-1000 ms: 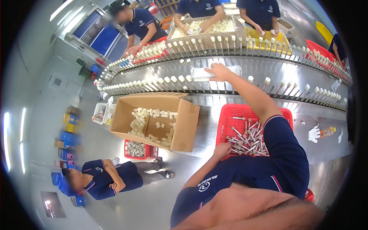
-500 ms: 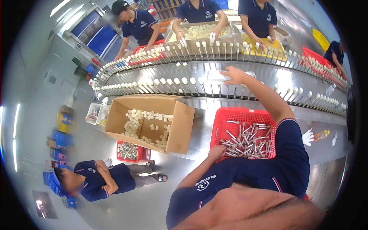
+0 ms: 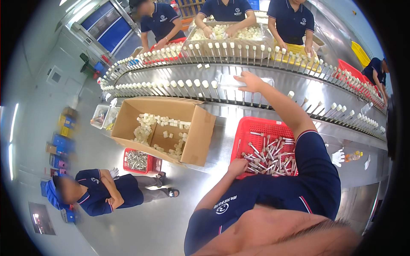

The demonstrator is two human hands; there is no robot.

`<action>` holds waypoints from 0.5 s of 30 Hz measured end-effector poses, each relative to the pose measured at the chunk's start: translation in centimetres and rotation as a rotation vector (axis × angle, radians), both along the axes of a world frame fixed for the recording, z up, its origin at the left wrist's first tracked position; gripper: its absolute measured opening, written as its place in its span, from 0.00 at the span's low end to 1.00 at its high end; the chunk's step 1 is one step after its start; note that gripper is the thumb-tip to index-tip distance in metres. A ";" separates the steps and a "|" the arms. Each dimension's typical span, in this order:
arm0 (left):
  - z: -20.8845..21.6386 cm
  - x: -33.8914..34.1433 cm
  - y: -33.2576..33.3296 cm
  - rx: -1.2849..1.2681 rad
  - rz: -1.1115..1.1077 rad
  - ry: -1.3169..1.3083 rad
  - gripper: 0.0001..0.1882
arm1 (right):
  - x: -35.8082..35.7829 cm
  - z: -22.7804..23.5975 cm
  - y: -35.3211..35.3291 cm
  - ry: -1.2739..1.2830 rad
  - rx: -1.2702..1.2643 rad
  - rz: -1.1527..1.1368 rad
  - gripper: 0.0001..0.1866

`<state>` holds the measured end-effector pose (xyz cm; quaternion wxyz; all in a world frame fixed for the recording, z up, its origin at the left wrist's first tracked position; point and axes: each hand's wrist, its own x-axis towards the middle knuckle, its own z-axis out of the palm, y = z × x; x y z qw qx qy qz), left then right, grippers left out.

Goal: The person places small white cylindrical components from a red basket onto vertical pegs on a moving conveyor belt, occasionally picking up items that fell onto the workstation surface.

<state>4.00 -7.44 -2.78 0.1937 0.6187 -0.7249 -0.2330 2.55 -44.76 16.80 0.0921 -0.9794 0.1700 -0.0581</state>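
My right hand [image 3: 250,82] reaches far forward onto the metal conveyor [image 3: 273,91], fingers spread beside a row of white-capped tubes [image 3: 188,84] standing on pegs. A pale flat piece [image 3: 229,81] lies just left of its fingers. My left hand [image 3: 237,166] is curled at the near-left corner of a red basket [image 3: 256,128], which holds several loose grey tubes [image 3: 269,155]. What the left hand's fingers grip is partly hidden. Both arms wear short dark blue sleeves.
An open cardboard box [image 3: 200,136] with several white caps stands left of the basket. A small red crate [image 3: 139,160] sits on the floor by a crouching person [image 3: 102,192]. Three people [image 3: 226,13] work across the conveyor. A white glove [image 3: 337,157] lies at right.
My right hand has stayed on the conveyor while the view shifted and the pegged tubes moved along. The left hand remains at the basket's corner.
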 end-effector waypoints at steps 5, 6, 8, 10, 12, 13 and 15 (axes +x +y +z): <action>0.1 0.3 -0.2 0.062 -0.027 -0.053 0.10 | -3.1 -0.6 -0.2 -0.118 -0.039 -0.038 0.33; 0.2 0.4 -0.3 0.060 -0.027 -0.058 0.10 | -3.6 -0.4 -0.3 -0.121 -0.033 -0.035 0.33; 0.4 0.2 -0.4 0.078 -0.035 -0.060 0.10 | -4.9 0.0 -0.2 -0.110 -0.016 -0.054 0.34; 0.1 0.4 -0.4 0.073 -0.044 -0.077 0.10 | -5.7 0.5 0.2 -0.106 0.002 -0.071 0.35; 0.0 0.2 -0.5 0.052 -0.061 -0.085 0.10 | -7.4 0.7 0.3 -0.082 -0.034 -0.063 0.35; 0.0 0.4 -0.7 0.031 -0.080 -0.090 0.10 | -8.3 0.3 0.1 -0.092 -0.038 -0.078 0.35; -0.4 0.0 -0.2 0.076 -0.094 -0.112 0.10 | -9.3 0.4 -0.6 0.017 -0.041 -0.067 0.35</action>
